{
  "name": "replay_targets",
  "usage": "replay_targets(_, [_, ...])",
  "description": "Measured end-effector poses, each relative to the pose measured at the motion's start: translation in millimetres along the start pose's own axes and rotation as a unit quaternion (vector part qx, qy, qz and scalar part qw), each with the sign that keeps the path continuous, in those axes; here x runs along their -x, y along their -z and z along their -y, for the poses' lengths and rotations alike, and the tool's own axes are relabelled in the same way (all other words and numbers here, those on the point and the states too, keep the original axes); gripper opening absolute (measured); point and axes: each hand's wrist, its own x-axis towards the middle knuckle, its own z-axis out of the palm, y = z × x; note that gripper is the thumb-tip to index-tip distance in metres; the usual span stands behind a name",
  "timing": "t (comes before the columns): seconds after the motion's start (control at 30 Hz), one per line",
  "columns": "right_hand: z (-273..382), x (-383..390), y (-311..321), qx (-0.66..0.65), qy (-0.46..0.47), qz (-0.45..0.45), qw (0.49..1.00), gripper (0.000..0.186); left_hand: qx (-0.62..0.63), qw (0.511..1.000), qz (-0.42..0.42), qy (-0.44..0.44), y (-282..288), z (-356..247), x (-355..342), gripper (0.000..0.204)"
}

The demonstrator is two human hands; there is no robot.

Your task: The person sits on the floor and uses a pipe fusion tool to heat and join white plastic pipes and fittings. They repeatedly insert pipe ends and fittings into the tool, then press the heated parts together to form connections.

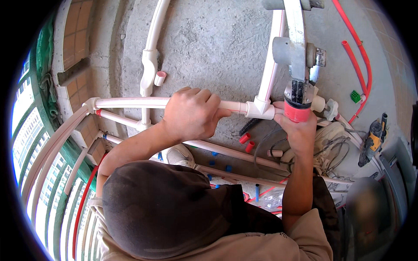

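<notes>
A white plastic pipe with a red stripe runs across in front of me, and my left hand is closed around it. Its right end meets a white tee fitting, from which another white pipe extends away. My right hand is wrapped round the red handle of a pipe fusion welder, its fingers near the tee's right end. The welder's metal plate with round heating sockets points away from me, beside the far pipe.
At the left, a white elbow joins pipes along the railing and green netting. A short pipe piece lies on the concrete floor. Red pipes, a green brush-like piece, a yellow-black power tool and loose cables lie right.
</notes>
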Motion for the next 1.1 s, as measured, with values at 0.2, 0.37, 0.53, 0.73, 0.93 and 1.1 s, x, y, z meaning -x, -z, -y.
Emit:
replay_targets(0.2, [3.6, -1.6, 0.4, 0.018, -0.009, 0.006, 1.000, 0.033, 0.004, 1.000, -0.008, -0.011, -5.8, 3.2, -2.0, 0.035])
replay_targets(0.37, [18.7, -11.4, 1.5, -0.011, -0.039, 0.056, 0.998, 0.036, 0.043, 0.999, -0.011, -0.005, -15.3, 13.0, 12.5, 0.034])
replay_targets(0.53, [6.5, -4.7, 16.1, 0.124, -0.006, 0.085, 0.989, 0.036, 0.025, 0.999, -0.042, -0.018, -52.7, 27.4, 24.0, 0.034])
replay_targets(0.73, [8.7, -14.6, 12.1, 0.132, -0.010, 0.114, 0.985, 0.039, 0.036, 0.997, -0.056, -0.031, -11.8, 4.6, 2.0, 0.033])
replay_targets(0.93, [9.3, -14.0, 11.9, 0.154, 0.047, 0.124, 0.979, 0.033, 0.034, 0.996, -0.063, -0.052, 0.7, -4.3, -13.0, 0.032])
replay_targets(1.1, [14.3, -16.7, 9.5, 0.127, 0.058, 0.128, 0.982, 0.033, 0.033, 0.996, -0.057, -0.052, -2.1, -10.6, -15.4, 0.031])
